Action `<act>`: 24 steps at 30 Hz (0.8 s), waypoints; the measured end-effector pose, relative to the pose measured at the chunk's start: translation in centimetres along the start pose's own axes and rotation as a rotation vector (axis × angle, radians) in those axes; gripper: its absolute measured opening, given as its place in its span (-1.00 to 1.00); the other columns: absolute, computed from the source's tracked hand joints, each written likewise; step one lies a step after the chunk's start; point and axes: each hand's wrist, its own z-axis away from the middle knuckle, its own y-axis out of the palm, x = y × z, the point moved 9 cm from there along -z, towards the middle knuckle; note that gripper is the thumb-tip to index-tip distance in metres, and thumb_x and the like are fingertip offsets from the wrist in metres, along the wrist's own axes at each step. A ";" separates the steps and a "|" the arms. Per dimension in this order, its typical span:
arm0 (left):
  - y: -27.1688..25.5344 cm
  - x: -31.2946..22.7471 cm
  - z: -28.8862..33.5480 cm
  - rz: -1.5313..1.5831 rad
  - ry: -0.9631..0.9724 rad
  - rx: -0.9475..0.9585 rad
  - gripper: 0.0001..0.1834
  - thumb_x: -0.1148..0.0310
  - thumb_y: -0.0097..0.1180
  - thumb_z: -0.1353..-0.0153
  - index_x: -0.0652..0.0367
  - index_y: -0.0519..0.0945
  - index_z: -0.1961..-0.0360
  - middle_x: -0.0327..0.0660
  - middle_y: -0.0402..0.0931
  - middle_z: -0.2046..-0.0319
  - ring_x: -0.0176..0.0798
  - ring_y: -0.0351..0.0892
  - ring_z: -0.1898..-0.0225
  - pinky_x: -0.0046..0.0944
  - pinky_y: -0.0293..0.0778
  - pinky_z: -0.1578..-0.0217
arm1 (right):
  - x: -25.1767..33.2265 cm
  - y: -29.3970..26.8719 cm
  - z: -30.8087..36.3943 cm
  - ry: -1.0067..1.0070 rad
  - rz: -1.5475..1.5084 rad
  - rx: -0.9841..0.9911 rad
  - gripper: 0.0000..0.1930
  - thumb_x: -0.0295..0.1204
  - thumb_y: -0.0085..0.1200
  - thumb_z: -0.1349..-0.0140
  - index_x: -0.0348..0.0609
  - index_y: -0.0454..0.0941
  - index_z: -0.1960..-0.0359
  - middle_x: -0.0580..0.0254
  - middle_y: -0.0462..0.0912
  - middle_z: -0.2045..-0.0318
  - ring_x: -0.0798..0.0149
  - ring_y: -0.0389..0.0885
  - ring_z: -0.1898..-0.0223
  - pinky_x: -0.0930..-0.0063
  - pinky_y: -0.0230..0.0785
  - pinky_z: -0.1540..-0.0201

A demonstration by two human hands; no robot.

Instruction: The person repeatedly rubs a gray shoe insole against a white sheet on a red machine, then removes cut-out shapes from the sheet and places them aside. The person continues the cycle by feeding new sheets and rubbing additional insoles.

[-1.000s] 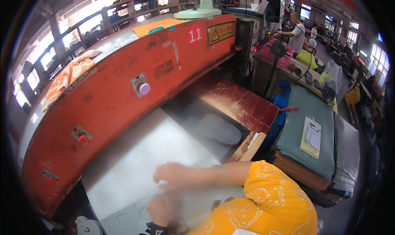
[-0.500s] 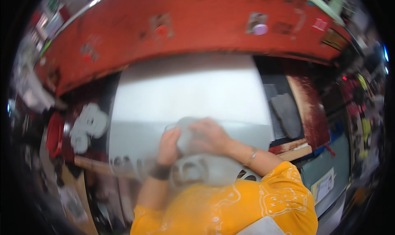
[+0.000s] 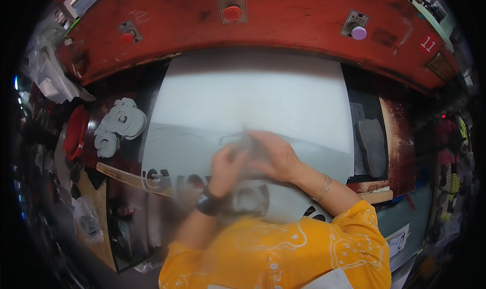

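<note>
1. In the head view, near the clock's centre, holding a blurred grey piece between left hand and right hand, with fingers of both bent around it; cannot tell how tightly.
2. Held over a grey sheet, with dark cut-outs toward 8 and 5 o'clock, spread on a white board.
3. Toward 9 o'clock, piled pale cut pieces, then a red dish.
4. Toward 3 o'clock, a dark grey sole-shaped piece.
5. Toward 12 o'clock, a red machine beam with knobs.
</note>
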 end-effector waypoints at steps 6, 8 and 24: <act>0.4 -0.2 -0.4 -0.019 -0.037 0.063 -0.76 0.31 0.05 -0.29 0.32 0.55 0.28 -0.27 0.48 0.47 -0.46 0.40 0.42 -0.38 0.36 0.37 | -1.6 1.8 -0.1 0.244 -0.048 0.104 -0.54 -0.23 0.32 0.02 -0.20 0.48 0.14 0.00 0.57 0.27 -0.09 0.51 0.14 0.10 0.36 0.10; 0.4 -1.7 -0.5 -0.057 0.032 0.046 -0.75 0.29 0.03 -0.32 0.31 0.54 0.29 -0.34 0.47 0.50 -0.46 0.41 0.43 -0.41 0.36 0.36 | -1.5 1.1 -0.3 0.232 -0.069 0.076 -0.62 -0.26 0.31 0.03 -0.20 0.50 0.23 0.03 0.56 0.36 -0.09 0.51 0.22 0.10 0.36 0.16; -24.6 -6.2 -7.8 0.422 0.133 -0.596 -0.65 0.16 -0.09 -0.41 0.24 0.51 0.36 -0.28 0.48 0.48 -0.42 0.45 0.49 -0.39 0.42 0.46 | 0.5 0.9 2.0 0.055 -0.262 0.178 -0.79 -0.39 0.22 -0.05 -0.20 0.47 0.58 0.19 0.42 0.64 0.16 0.39 0.54 0.37 0.24 0.46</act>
